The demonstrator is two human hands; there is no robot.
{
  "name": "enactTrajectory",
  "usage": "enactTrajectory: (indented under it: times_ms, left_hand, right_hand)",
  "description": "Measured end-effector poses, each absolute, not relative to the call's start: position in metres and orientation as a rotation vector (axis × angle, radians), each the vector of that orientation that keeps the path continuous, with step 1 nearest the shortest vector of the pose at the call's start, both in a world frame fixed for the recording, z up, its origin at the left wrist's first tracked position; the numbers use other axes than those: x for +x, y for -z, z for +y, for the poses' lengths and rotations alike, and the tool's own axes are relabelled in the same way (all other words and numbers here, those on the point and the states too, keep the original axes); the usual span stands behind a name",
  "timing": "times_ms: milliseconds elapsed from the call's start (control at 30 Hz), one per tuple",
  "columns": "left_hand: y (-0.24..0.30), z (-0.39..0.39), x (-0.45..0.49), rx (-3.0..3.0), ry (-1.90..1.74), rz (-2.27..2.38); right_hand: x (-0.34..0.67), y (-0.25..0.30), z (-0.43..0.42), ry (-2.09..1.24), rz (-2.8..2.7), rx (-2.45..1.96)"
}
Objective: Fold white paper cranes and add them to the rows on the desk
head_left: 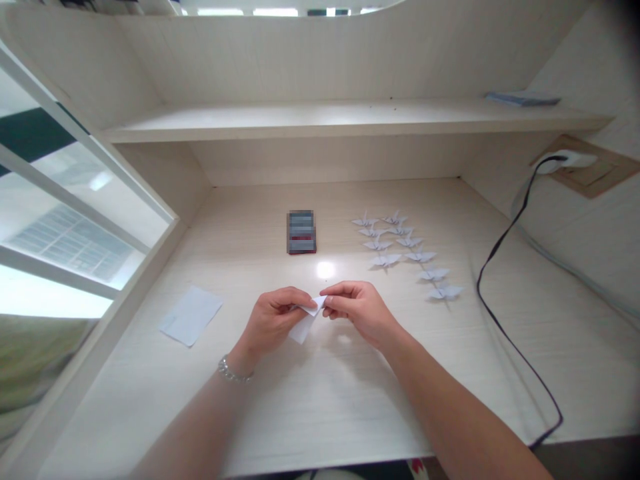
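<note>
My left hand (273, 320) and my right hand (357, 310) meet above the desk, pinching a folded piece of white paper (306, 326) between their fingertips. Its lower part hangs below the fingers and its pointed tip shows between them. To the left lies a flat sheet of pale blue paper (191, 315). Several finished origami cranes (403, 243) stand in rows to the right of my hands. A dark rectangular object (301, 232), blurred over, lies beyond my hands.
A light wood-grain desk (320, 400) is enclosed by a shelf (350, 120) above and a window (65, 200) at left. A black cable (505, 313) runs from a wall socket (570, 161) across the desk's right side. A bluish booklet (523, 99) lies on the shelf.
</note>
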State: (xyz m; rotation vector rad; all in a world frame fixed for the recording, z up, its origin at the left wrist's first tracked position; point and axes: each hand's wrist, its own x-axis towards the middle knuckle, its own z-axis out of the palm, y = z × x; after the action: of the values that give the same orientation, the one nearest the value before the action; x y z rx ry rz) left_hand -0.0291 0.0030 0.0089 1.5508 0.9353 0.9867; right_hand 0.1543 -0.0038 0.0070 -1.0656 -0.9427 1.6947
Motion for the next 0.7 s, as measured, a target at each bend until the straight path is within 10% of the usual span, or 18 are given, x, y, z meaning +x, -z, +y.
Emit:
enactTrajectory:
  times_ms: [700]
  left_hand:
    - [-0.0107,0.0019,-0.0282,1.725,-1.046,0.974]
  right_hand:
    - [0.1511,-0.0045,-0.0042,-1.517,-1.106,-1.052]
